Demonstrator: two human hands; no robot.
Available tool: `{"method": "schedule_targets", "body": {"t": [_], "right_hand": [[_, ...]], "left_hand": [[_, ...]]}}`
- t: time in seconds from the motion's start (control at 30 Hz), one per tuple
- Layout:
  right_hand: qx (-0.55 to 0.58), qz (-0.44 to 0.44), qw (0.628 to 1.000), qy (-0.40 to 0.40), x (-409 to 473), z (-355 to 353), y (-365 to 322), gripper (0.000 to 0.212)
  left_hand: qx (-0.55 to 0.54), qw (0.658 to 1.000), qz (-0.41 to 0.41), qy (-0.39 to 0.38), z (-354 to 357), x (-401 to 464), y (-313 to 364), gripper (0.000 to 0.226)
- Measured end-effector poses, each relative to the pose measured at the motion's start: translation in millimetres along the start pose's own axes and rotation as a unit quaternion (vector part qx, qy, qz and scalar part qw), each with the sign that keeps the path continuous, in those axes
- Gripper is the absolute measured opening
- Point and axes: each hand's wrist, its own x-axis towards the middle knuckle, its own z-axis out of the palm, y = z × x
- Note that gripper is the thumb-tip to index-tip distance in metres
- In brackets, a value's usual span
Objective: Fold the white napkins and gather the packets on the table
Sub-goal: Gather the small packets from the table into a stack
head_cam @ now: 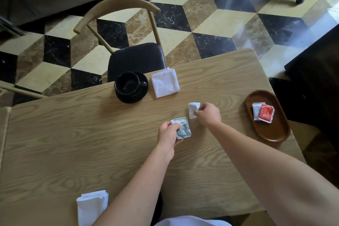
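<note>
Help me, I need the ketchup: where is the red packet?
In the head view, the red packet lies in the wooden tray at the table's right edge, overlapping a white packet.

1. Both forearms are showing bare from elbow to wrist, with no sleeve reaching them.
2. The left hand point(169, 133) and right hand point(209, 113) are wearing no gloves, rings or watch.
3. A white garment point(190, 221) is showing at the bottom edge of the frame.

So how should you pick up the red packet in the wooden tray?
Pinch the red packet by its right edge, coming from above. It lies flat in the wooden tray, partly over a white packet on its left, so that side is free.
</note>
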Motion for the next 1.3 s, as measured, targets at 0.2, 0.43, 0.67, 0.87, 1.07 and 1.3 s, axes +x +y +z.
{"method": "schedule_targets", "body": {"t": [0.2, 0.43, 0.67, 0.87, 1.07, 1.3], "right_hand": [[0.297, 0.004, 0.951, -0.088, -61.5, -31.8, 2.9, 0.025], [0.26, -0.047, 0.955, -0.138, -133.1, -53.8, 10.1, 0.025], [0.163, -0.075, 0.981, -0.067, -180.6, -65.5, 23.6, 0.031], [0.152, -0.082, 0.985, -0.016, -238.5, -71.3, 52.3, 0.026], [0.198, -0.097, 0.975, 0.014, -283.2, -77.5, 75.5, 0.026], [0.21, -0.085, 0.972, 0.056, -300.3, -91.3, 101.9, 0.029]], "left_hand": [[-0.02, 0.999, 0.027, 0.009, 1.1, -16.1, 4.1, 0.01], [-0.08, 0.994, 0.066, -0.047, 6.1, -56.5, 4.2, 0.006], [-0.076, 0.982, 0.087, -0.149, -2.9, -96.2, -17.9, 0.021], [-0.033, 0.978, 0.086, -0.188, -12.0, -137.5, -43.1, 0.035], [-0.02, 0.969, 0.095, -0.225, -13.0, -167.0, -65.6, 0.031], [-0.027, 0.972, 0.062, -0.226, 14.2, -180.7, -82.2, 0.026]]}}
